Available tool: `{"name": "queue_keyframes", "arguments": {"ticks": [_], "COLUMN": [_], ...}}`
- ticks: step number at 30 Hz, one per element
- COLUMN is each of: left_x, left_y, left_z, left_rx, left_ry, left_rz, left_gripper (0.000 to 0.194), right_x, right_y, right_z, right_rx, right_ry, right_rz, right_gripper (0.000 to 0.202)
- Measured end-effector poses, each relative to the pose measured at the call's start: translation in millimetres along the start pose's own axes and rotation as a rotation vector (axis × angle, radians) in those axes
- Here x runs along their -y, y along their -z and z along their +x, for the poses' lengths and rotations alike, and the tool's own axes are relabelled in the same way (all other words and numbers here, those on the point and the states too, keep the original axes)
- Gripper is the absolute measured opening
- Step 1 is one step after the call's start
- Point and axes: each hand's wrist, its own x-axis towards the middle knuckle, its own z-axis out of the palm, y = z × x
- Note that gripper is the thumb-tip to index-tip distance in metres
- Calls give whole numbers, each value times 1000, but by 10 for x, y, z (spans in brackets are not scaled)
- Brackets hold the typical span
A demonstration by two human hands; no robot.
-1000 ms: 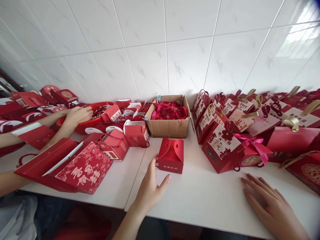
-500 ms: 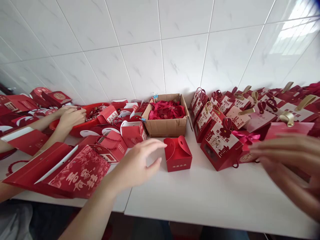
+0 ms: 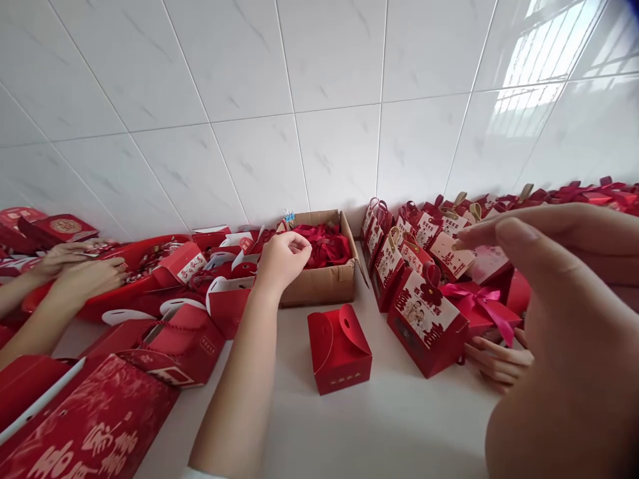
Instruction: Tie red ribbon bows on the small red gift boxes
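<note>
My left hand is over the near left side of a cardboard box of dark red ribbons. Its thumb and forefinger are pinched together, and anything between them is too small to make out. A small red gift box with curved, interlocking top flaps stands on the table in front of the carton. Large and close to the camera, my right hand is raised at the right, fingers extended and apart from the thumb, with nothing visible in it. It covers part of the gift boxes behind.
Handled gift boxes stand in rows at the right. Another person's hand touches a box with a pink bow. At the left, a co-worker's hands are at a red basin, near open red boxes and a large red bag.
My left hand has moved from beside the small red box up to the carton, its fingers now pinched. My right hand has come closer and higher. The view has tilted and shifted.
</note>
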Motion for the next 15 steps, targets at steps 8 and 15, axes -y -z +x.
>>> {"name": "queue_keyframes", "arguments": {"ticks": [8,15], "left_x": [248,228], "left_y": [-291,-252], "left_z": [140,111], "left_rx": [208,353], "left_ry": [17,-74], "left_rz": [91,152], "left_gripper": [17,46], "right_x": [-72,-178], "right_y": [-158,-325], "right_z": [107,124], "right_rx": [84,445], "right_ry": [-194,-109], "right_rz": [171,190], "right_gripper": [10,11]}}
